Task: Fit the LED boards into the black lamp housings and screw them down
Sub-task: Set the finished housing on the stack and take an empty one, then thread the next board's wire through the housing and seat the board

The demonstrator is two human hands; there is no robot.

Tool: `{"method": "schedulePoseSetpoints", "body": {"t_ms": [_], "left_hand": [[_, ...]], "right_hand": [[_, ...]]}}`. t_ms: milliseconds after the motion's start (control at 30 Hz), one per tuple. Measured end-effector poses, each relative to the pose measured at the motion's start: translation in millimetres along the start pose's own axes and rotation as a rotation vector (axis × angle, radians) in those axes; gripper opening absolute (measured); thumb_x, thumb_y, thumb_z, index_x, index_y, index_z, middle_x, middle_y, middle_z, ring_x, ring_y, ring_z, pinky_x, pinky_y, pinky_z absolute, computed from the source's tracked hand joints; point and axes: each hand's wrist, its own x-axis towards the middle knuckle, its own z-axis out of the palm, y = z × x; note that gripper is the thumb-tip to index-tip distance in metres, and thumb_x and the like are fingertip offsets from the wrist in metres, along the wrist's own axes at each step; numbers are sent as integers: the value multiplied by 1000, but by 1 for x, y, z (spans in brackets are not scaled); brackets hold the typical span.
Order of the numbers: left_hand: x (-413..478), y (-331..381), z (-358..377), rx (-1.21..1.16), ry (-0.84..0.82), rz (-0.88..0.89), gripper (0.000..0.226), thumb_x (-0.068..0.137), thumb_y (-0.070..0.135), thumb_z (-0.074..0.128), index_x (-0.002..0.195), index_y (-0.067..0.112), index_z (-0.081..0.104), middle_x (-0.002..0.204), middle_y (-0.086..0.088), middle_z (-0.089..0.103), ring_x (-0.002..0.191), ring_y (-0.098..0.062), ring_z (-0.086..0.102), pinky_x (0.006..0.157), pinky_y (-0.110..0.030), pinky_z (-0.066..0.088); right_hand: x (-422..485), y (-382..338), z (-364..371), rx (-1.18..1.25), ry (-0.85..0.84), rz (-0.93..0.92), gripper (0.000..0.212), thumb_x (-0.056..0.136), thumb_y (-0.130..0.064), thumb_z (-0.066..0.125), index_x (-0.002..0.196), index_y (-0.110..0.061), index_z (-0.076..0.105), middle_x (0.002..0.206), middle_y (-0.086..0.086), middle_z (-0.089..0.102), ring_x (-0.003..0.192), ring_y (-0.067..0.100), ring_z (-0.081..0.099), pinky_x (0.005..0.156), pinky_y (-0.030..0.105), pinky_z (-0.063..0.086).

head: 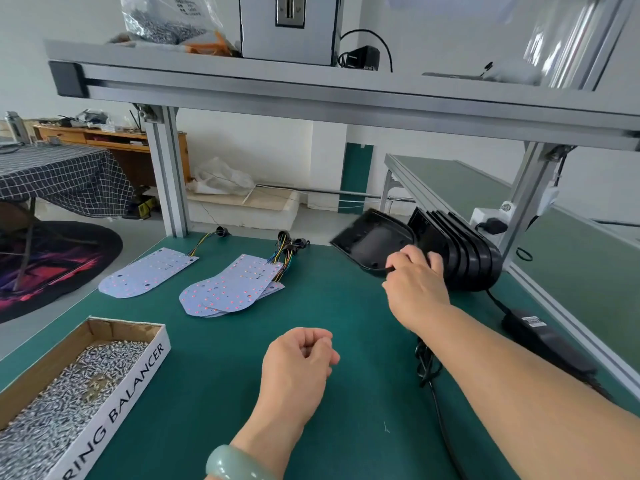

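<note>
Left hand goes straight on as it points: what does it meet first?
After bare mat, likely the housing that the right hand grips. The left hand may pass under it, as depth is unclear.

The right hand [414,282] covers the near rim of the tilted housing [370,240] it grips, and its fingertips are out of sight past that rim. It also hides the lower front of the housing stack [464,258]. The left hand [301,358] has curled fingers that hide its palm. The right forearm [519,382] crosses the cable [427,367]. The adapter [540,332] label is too small to read. The lower boards in the board pile [232,289] are mostly covered. The screw box [145,372] is cut off at the left and bottom edges, its print starting at "RING BALANCER". The bangle [235,462] is cut by the bottom edge.
</note>
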Motion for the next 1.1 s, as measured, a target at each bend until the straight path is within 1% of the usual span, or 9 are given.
{"method": "schedulePoseSetpoints", "body": {"t_ms": [100, 200, 400, 500, 600, 767, 867, 967, 1100], "left_hand": [[4, 0, -2, -3, 71, 57, 15, 92, 14, 56, 84, 24, 65, 62, 14, 69, 45, 5, 52, 46, -7, 42], [11, 1, -9, -42, 198, 85, 17, 90, 12, 56, 81, 24, 64, 61, 15, 69, 45, 3, 53, 45, -7, 41], [30, 5, -29, -48, 458, 108, 13, 89, 15, 57, 101, 16, 62, 75, 9, 64, 67, -10, 59, 62, -24, 41], [44, 13, -32, 112, 474, 95, 26, 92, 17, 53, 117, 15, 57, 87, 11, 60, 79, -15, 57, 74, -26, 39], [67, 17, -38, 428, 344, 84, 45, 92, 19, 52, 136, 11, 45, 132, -2, 53, 121, -25, 48, 95, -32, 38], [96, 8, -48, 943, 165, 10, 63, 93, 32, 51, 146, 11, 25, 153, -4, 27, 143, -27, 14, 113, -43, 23], [101, 2, -55, 1232, 119, 20, 53, 95, 43, 47, 137, 13, 37, 143, -5, 42, 135, -28, 31, 106, -40, 29], [97, 14, -56, 1521, 105, 195, 24, 96, 21, 43, 117, 15, 54, 121, -6, 62, 115, -27, 53, 79, -33, 39], [87, 45, -61, 1288, 345, 234, 29, 88, 2, 41, 111, 12, 55, 101, -11, 67, 92, -34, 63, 65, -33, 39]], "right_hand": [[-28, -30, -25, 94, 133, -122, 24, 98, -21, 49, 101, -22, 73, 120, -10, 52, 116, 22, 35, 85, 39, 18], [-73, -65, -42, 127, 310, -231, 13, 78, -21, 75, 65, -20, 73, 90, -6, 61, 87, 25, 52, 74, 39, 31], [-134, -95, -46, 261, 80, -187, 29, 41, -32, 89, 40, -25, 61, 67, -13, 59, 59, 14, 54, 54, 29, 37], [-146, -100, -51, 291, -21, -184, 16, 65, -37, 81, 61, -24, 73, 84, -11, 60, 77, 17, 53, 69, 34, 26], [-152, -103, -45, 441, -141, -245, 34, 96, -37, 43, 103, -18, 71, 117, -3, 50, 107, 22, 40, 77, 37, 15], [-154, -105, -42, 591, -131, -135, 37, 89, -58, 41, 74, -25, 51, 109, -12, 54, 101, 11, 43, 89, 31, 26], [-153, -100, -38, 561, -140, -119, 43, 88, -61, 39, 63, -26, 37, 94, -13, 52, 89, 8, 39, 91, 29, 27], [-153, -94, -37, 555, -150, -93, 48, 88, -63, 38, 58, -26, 33, 87, -13, 49, 87, 7, 41, 89, 28, 27], [-155, -91, -31, 657, -28, -78, 42, 89, -63, 40, 66, -28, 45, 104, -20, 55, 100, 4, 45, 91, 22, 27]]}}
